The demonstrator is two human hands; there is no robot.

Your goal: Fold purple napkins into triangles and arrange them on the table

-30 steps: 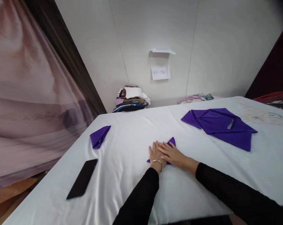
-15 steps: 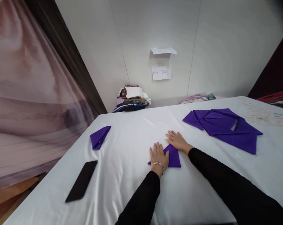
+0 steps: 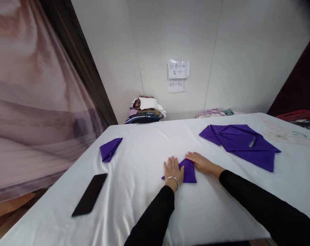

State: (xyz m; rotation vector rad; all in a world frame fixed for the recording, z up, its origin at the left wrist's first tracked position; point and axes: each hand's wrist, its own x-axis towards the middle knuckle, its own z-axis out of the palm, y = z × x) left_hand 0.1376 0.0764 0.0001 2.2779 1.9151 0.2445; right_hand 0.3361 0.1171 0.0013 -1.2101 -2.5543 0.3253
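Observation:
A folded purple napkin (image 3: 189,172) lies on the white-covered table in front of me, its far end pointed. My left hand (image 3: 173,171), with a bracelet at the wrist, presses flat on its left part, fingers stretched and palm covering much of the cloth. One purple corner pokes out left of that palm. At the napkin's far right edge rests my right hand (image 3: 201,162), fingers stretched out and pointing left, the tips touching the cloth near its point. The right thumb is hard to make out.
A small folded purple napkin (image 3: 109,149) and a black phone (image 3: 90,194) lie to the left. Several overlapping purple napkins (image 3: 238,138) with a white label sit at the far right. Behind the table (image 3: 144,205) are a clothes pile (image 3: 146,111) and a pink curtain (image 3: 42,102).
My right hand has shifted slightly right and nearer, its fingers now closer together along the napkin's edge. My left hand stays on the cloth. The upper wall paper has dropped flat, showing writing.

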